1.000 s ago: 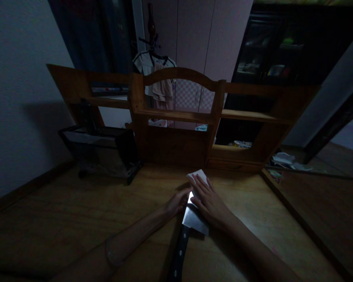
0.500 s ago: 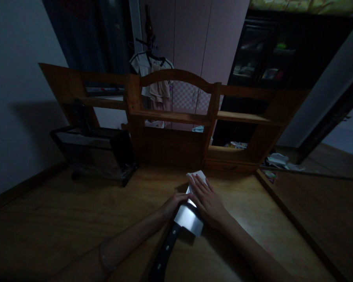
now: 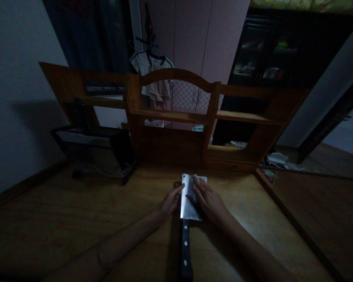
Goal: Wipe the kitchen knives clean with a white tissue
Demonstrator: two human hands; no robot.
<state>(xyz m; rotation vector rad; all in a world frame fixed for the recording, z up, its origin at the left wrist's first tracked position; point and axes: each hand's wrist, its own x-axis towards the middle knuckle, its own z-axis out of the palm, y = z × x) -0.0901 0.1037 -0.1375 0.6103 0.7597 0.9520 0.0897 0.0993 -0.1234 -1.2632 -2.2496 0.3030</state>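
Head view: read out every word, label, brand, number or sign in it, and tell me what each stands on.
No text can be read.
Cleaver: no legible lettering on the handle or bare blade; the right hand and wipe hide part of the blade.
Coloured item at right: too blurred.
Cabinet: contents too small and dark.
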